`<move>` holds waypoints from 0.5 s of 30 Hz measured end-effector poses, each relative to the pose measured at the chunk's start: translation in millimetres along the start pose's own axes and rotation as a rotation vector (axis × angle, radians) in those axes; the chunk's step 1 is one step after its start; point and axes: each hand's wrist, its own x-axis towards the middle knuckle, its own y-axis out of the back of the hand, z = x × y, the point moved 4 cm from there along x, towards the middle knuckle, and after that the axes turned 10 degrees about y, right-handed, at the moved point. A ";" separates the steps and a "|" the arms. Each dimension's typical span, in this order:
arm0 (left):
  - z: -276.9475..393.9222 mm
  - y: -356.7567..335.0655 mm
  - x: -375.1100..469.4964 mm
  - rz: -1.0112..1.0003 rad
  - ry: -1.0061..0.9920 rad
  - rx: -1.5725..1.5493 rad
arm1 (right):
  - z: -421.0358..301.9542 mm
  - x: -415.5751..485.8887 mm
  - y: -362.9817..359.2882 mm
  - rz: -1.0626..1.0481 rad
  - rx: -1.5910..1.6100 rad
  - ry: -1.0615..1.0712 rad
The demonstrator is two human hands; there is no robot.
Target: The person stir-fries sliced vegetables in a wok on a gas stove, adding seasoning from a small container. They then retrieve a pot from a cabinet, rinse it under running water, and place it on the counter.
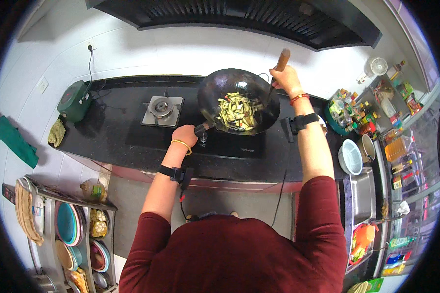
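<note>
A dark wok sits over the right side of the gas cooktop, tilted somewhat. My left hand grips the wok's handle at its lower left. In my right hand is a spatula with a wooden handle; the metal shaft reaches down into the right side of the wok, and its blade is hard to make out. Sliced green vegetables with a few red bits lie in the bowl of the wok.
Left of the wok is a bare burner; farther left stands a green appliance. A range hood hangs above. Seasoning bottles, a pale blue basin and a sink line the right. A shelf rack holds dishes at lower left.
</note>
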 end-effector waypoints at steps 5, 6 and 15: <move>-0.7 -1.2 -0.2 0.023 -0.010 -0.003 | 10.2 -8.7 -31.6 -0.119 0.246 0.122; -0.6 -1.5 0.3 0.022 -0.016 -0.015 | 4.5 -7.5 -23.3 -0.128 0.272 0.172; 1.0 -2.7 2.7 0.023 -0.026 0.003 | -24.3 -6.2 42.8 0.020 0.150 -0.074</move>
